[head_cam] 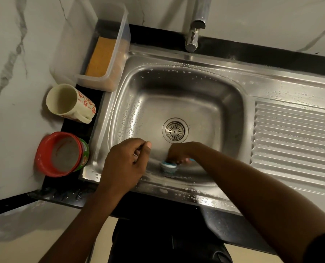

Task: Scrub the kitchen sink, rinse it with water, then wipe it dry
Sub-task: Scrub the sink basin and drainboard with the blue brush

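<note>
The steel sink (211, 88) is wet, with droplets on its walls and rim and a round drain (175, 130) in its floor. My right hand (178, 151) reaches down into the basin and grips a blue-handled scrubber (168, 166), whose steel-wool head presses against the near wall. My left hand (126, 160) hovers over the near left corner of the basin with its fingers curled; whether it holds anything I cannot tell. The tap (194, 33) stands behind the basin and no water runs from it.
A clear plastic tub (123, 40) holding an orange sponge (101, 57) stands at the back left. A floral mug (70, 103) and a red-rimmed soap pot (62, 154) sit on the black counter to the left. The ribbed drainboard (294, 137) lies to the right.
</note>
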Demonstrator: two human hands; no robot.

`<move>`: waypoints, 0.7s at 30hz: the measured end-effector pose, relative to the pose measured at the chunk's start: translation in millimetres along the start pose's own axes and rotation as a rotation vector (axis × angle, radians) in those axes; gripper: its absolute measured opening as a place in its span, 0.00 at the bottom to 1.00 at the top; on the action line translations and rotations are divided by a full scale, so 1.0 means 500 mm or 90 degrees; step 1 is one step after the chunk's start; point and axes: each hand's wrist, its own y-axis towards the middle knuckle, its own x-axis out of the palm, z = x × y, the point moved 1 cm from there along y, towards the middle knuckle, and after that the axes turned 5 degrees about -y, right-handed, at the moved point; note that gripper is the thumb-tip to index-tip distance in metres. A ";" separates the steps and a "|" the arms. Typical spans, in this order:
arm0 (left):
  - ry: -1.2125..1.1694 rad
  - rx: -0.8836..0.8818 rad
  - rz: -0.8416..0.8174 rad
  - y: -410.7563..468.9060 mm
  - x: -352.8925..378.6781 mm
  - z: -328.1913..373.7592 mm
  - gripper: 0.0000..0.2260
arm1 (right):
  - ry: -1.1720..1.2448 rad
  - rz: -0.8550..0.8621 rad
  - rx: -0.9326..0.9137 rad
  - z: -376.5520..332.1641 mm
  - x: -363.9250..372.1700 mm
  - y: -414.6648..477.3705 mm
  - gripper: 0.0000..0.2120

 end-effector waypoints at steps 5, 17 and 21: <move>-0.004 0.001 0.007 -0.006 0.000 0.001 0.11 | -0.083 -0.101 0.170 0.120 -0.026 -0.082 0.12; -0.008 -0.016 0.013 -0.001 -0.005 0.008 0.11 | -0.012 -0.296 0.187 0.063 -0.085 -0.123 0.16; -0.003 -0.005 0.019 0.005 -0.003 0.017 0.11 | 0.108 -0.242 0.129 0.041 -0.059 -0.112 0.11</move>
